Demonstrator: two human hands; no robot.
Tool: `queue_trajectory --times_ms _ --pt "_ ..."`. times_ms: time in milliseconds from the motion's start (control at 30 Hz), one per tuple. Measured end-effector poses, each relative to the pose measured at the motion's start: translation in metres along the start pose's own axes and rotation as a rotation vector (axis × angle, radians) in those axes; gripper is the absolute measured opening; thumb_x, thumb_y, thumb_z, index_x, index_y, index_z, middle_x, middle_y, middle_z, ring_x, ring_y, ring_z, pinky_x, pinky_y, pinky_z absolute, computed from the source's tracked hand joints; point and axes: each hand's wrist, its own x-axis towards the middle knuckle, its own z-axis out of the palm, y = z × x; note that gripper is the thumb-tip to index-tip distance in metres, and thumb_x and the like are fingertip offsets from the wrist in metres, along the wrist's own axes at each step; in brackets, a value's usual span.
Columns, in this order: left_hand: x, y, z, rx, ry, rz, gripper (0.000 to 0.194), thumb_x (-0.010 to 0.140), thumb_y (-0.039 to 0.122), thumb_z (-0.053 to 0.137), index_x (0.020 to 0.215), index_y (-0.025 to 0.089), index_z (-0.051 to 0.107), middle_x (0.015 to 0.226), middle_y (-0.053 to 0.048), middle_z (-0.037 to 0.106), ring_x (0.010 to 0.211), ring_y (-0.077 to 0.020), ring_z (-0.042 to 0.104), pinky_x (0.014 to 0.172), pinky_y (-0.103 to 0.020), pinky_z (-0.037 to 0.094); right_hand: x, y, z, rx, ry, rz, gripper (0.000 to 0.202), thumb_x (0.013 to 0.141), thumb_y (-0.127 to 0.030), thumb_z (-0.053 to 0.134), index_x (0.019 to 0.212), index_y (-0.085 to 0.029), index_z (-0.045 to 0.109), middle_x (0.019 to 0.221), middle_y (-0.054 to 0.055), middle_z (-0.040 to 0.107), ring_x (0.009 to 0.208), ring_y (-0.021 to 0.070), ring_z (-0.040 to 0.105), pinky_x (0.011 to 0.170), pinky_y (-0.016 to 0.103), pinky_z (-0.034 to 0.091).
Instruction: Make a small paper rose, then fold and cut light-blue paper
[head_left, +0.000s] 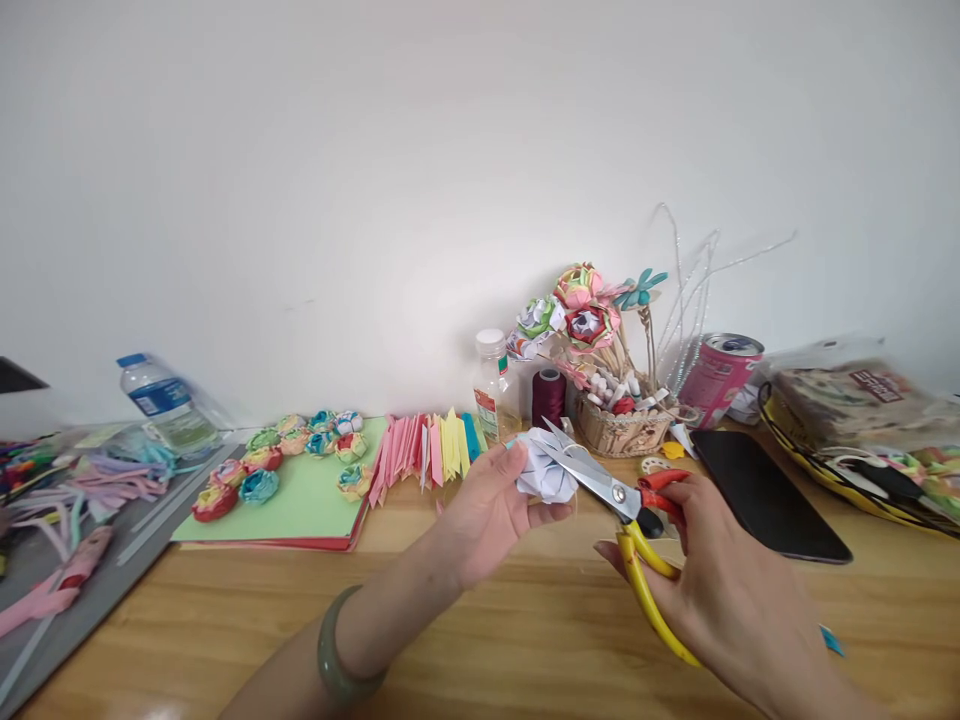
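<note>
A white folded paper flower [546, 478] is held in the fingers of my left hand [491, 510], above the wooden table. My right hand [712, 570] is closed on scissors [619, 494] with one red and one yellow handle. The scissor blades are parted and lie over the upper right part of the white flower. Behind the flower stand a dark red thread spool [549, 398] and a clear bottle with a white cap [495, 385].
Small coloured paper flowers [259, 486] rest on green paper [300, 515]. Folded paper strips [409, 455], a flower basket [622, 430], a pink can [720, 380], a black phone [769, 495], a yellow-rimmed tray [862, 500] and a water bottle [169, 405] line the back.
</note>
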Motion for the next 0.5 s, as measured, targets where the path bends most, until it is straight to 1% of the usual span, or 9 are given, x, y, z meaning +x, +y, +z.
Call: queue_trajectory --times_ms 67,200,367,500 --pt "0.0007 -0.0018 0.0006 -0.016 0.004 -0.029 0.038 0.062 0.038 0.077 0.085 0.012 0.065 0.080 -0.005 0.067 0.070 -0.0126 0.062 0.064 -0.025 0.055 0.0028 0.0009 -0.0018 -0.020 0.021 -0.030 0.037 0.080 -0.056 0.040 0.089 -0.020 0.041 0.082 0.008 0.062 0.053 0.0194 0.060 0.038 0.027 0.037" --pt "0.0021 -0.0034 -0.0002 -0.048 0.037 -0.047 0.037 0.060 0.038 0.078 0.083 0.013 0.065 0.078 -0.004 0.067 0.069 -0.0128 0.063 0.062 -0.024 0.055 0.0064 0.0034 -0.0061 -0.039 0.001 -0.060 0.035 0.079 -0.056 0.044 0.086 -0.022 0.041 0.074 0.002 0.060 0.048 0.0171 0.057 0.035 0.024 0.034" --pt "0.0028 -0.0017 0.0000 -0.065 0.027 -0.077 0.025 0.075 0.035 0.067 0.085 0.013 0.063 0.080 -0.005 0.067 0.067 -0.0123 0.063 0.061 -0.024 0.054 0.0075 0.0067 -0.0070 -0.038 -0.009 -0.078 0.032 0.079 -0.054 0.046 0.080 -0.023 0.039 0.067 0.000 0.057 0.044 0.0162 0.054 0.035 0.024 0.032" --pt "0.0038 -0.0003 0.0040 -0.097 0.056 -0.122 0.021 0.084 0.033 0.056 0.088 0.012 0.062 0.081 -0.005 0.066 0.066 -0.0117 0.063 0.060 -0.023 0.053 0.0099 0.0050 -0.0066 -0.055 0.031 -0.074 0.032 0.080 -0.055 0.042 0.082 -0.023 0.040 0.071 0.001 0.059 0.046 0.0172 0.056 0.036 0.024 0.031"
